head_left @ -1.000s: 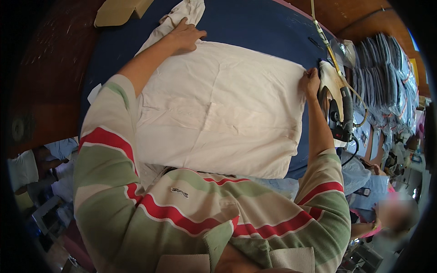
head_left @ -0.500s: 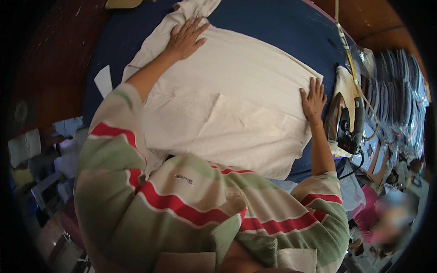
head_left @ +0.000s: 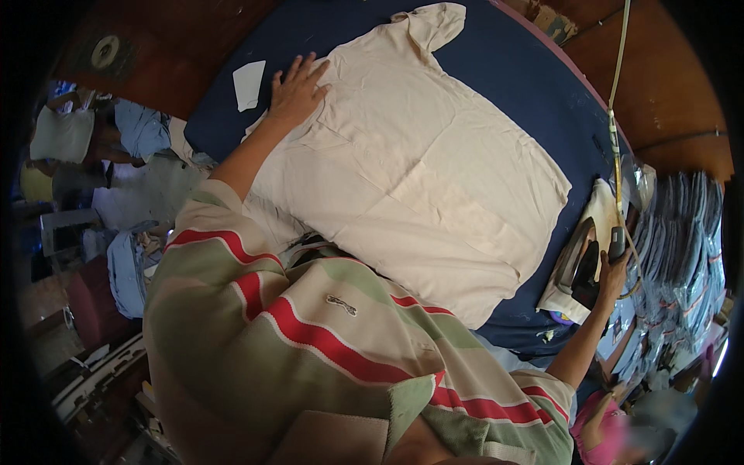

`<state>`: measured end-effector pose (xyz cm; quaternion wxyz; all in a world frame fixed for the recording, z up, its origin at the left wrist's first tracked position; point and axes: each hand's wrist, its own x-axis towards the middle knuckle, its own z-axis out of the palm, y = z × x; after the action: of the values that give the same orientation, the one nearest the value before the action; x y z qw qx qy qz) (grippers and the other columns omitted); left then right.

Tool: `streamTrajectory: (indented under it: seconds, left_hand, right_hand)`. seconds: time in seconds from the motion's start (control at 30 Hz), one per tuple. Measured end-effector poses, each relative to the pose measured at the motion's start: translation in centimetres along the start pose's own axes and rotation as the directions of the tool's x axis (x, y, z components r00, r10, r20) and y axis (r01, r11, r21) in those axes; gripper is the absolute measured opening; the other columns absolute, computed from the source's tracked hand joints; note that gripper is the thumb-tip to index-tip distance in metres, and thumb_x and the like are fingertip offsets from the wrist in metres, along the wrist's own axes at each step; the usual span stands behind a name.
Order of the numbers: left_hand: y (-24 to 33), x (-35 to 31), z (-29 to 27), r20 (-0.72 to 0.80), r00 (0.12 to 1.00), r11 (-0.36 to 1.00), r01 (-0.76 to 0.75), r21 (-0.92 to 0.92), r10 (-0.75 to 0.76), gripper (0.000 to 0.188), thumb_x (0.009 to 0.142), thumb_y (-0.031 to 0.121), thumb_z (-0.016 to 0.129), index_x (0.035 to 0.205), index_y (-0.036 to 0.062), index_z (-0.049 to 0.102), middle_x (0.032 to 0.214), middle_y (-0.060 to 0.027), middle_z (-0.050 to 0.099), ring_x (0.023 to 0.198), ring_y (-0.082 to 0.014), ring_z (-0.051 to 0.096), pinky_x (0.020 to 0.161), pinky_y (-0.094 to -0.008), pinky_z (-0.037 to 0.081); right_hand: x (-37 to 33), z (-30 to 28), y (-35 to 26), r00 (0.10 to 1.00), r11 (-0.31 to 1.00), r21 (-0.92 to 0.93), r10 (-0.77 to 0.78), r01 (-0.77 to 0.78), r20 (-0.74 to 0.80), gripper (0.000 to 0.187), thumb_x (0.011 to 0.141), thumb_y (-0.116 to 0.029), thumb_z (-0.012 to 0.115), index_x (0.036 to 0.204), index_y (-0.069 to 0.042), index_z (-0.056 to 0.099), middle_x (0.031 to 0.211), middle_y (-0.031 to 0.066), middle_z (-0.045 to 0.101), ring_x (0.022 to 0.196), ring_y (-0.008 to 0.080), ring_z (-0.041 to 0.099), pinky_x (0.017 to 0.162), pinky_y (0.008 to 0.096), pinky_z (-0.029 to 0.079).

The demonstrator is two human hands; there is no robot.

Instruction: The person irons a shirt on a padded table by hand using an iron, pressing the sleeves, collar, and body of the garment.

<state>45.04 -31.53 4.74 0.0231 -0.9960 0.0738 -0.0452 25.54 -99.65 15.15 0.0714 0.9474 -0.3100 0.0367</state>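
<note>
Table: a dark blue cover (head_left: 535, 81) is stretched over the surface, with brown wood (head_left: 674, 89) beyond it at two o'clock.
Right hand (head_left: 614, 273): placed over the near part of the handle (head_left: 617, 242) of the iron (head_left: 587, 267), at four o'clock; how tightly the fingers are closed cannot be told.
Left hand (head_left: 297, 99): spread wide at ten o'clock, pressed on the edge of the cream shirt (head_left: 372, 155), nothing gripped.
Iron rest: a cream pad (head_left: 601, 203) is set under the iron, apart from the shirt.
Shirt: laid out across the middle of the table, its sleeve (head_left: 442, 27) at twelve o'clock, with creases seen.
Paper: a white piece (head_left: 248, 84) is left just beside the left hand, at ten o'clock.
Clothes stack (head_left: 670, 232): bagged, at three o'clock.
Good handling: the handle is best wrapped fully before any lift, creases smoothed flat, and left fingers kept clear of the iron's plate.
</note>
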Motion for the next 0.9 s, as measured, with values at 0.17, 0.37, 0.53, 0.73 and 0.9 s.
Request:
streamTrajectory:
  seconds: [0.17, 0.37, 0.53, 0.73, 0.9]
  left_hand:
    - [-1.2, 3.0, 0.7, -0.007, 0.973, 0.945, 0.221, -0.242, -0.230, 0.052, 0.091, 0.046, 0.042, 0.137, 0.0195, 0.039, 0.141, -0.0087, 0.037, 0.130, -0.0290, 0.035, 0.102, -0.0513, 0.028]
    - [-2.0, 11.0, 2.8, 0.108, 0.984, 0.862, 0.177, -0.475, -0.142, 0.036, 0.090, 0.041, 0.047, 0.110, 0.0125, 0.056, 0.111, -0.0123, 0.059, 0.106, -0.0297, 0.055, 0.085, -0.0463, 0.043]
    - [-2.3, 11.2, 3.1, -0.065, 0.998, 0.928, -0.036, -0.370, 0.013, 0.031, 0.089, 0.038, 0.050, 0.097, 0.0092, 0.057, 0.095, -0.0141, 0.064, 0.093, -0.0303, 0.060, 0.077, -0.0449, 0.046]
    - [-3.8, 7.9, 3.4, -0.247, 0.951, 0.891, 0.058, -0.450, -0.186, 0.027, 0.087, 0.031, 0.053, 0.106, 0.0116, 0.058, 0.106, -0.0133, 0.062, 0.099, -0.0310, 0.058, 0.082, -0.0441, 0.045]
    - [-4.8, 2.2, 2.3, -0.196, 0.955, 0.844, 0.090, -0.529, -0.224, 0.030, 0.084, 0.019, 0.057, 0.113, 0.0117, 0.056, 0.110, -0.0110, 0.061, 0.100, -0.0298, 0.058, 0.087, -0.0417, 0.045]
  right_hand:
    - [4.0, 0.1, 0.8, 0.960, 0.888, 0.431, 0.040, -0.161, 0.277, 0.055, 0.068, -0.034, 0.072, 0.105, 0.004, 0.056, 0.068, 0.0106, 0.059, 0.058, 0.0204, 0.060, 0.054, 0.0335, 0.048]
    - [0.2, -2.4, -7.3, 0.879, 0.799, 0.370, -0.458, 0.474, -0.135, 0.048, 0.069, -0.020, 0.070, 0.110, 0.000, 0.057, 0.089, 0.0167, 0.064, 0.082, 0.0280, 0.063, 0.074, 0.0356, 0.049]
    - [-4.8, -7.1, -22.4, 0.838, 0.818, 0.298, -0.538, 0.493, 0.090, 0.053, 0.070, -0.025, 0.068, 0.114, 0.002, 0.055, 0.092, 0.0251, 0.064, 0.088, 0.0342, 0.064, 0.074, 0.0384, 0.049]
    - [-7.5, -6.5, -40.9, 0.622, 0.650, 0.329, -0.757, 0.685, 0.200, 0.052, 0.072, -0.039, 0.066, 0.098, 0.004, 0.057, 0.089, 0.0280, 0.062, 0.085, 0.0394, 0.062, 0.075, 0.0438, 0.048]
    - [-8.2, -6.6, -52.3, 0.586, 0.522, 0.468, -0.810, 0.713, 0.010, 0.061, 0.074, -0.053, 0.061, 0.095, 0.004, 0.061, 0.086, 0.0292, 0.062, 0.087, 0.0401, 0.062, 0.078, 0.0428, 0.049]
